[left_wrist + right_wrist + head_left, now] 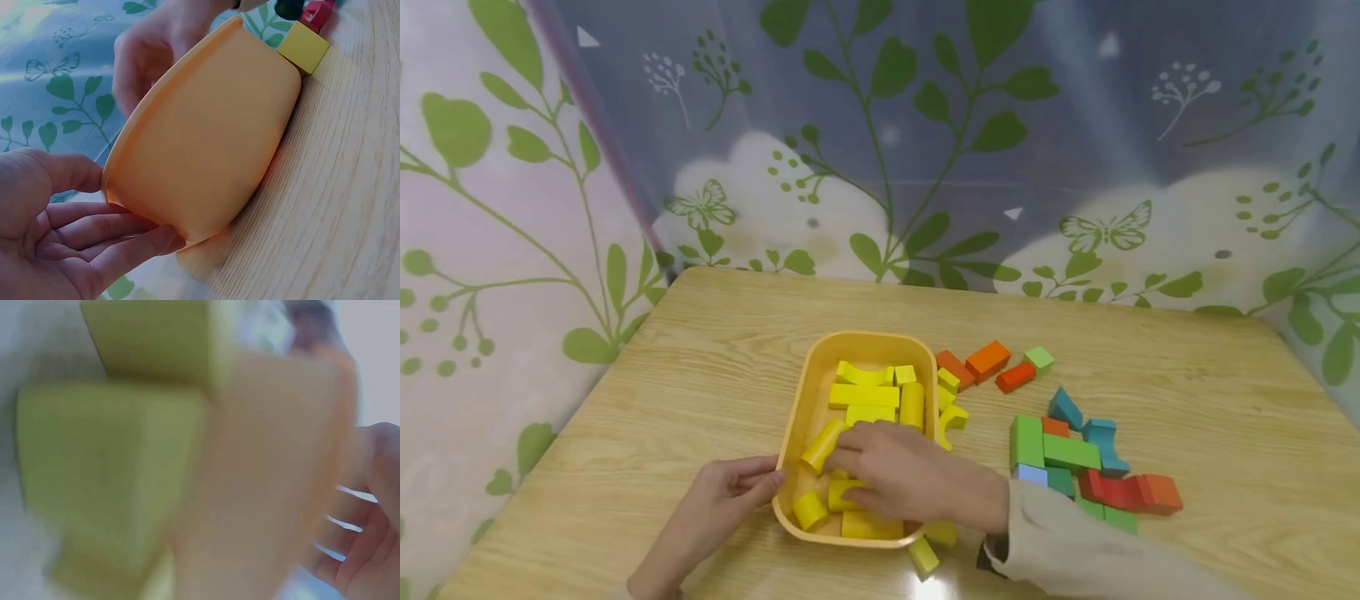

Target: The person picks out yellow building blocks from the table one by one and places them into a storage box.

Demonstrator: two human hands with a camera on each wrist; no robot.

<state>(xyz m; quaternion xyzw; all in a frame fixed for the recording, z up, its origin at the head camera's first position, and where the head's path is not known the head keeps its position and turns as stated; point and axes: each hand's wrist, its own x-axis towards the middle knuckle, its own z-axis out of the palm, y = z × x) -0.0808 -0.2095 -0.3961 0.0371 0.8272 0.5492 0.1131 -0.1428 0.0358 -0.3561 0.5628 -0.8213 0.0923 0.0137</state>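
Observation:
A yellow-orange plastic tray [802, 400] with raised walls stands on the table, holding several yellow wooden blocks. My left hand [722, 500] grips its near left side; in the left wrist view the thumb lies at the rim and the fingers against the outer wall [200, 137]. My right hand [898, 471] reaches over the right rim, fingers bent down among the blocks. Its fingers are beside a tilted yellow cylinder [822, 447], its thumb at another yellow block [842, 493]. Whether it pinches either one cannot be made out. The right wrist view is blurred.
Yellow blocks [923, 557] lie close against the tray's right side. Farther right are green blocks [1071, 453], blue blocks [1101, 442] and red blocks [1120, 490]. Orange blocks [988, 360] lie beyond the tray's far right corner. A patterned wall covering [880, 167] backs the wooden table [715, 358].

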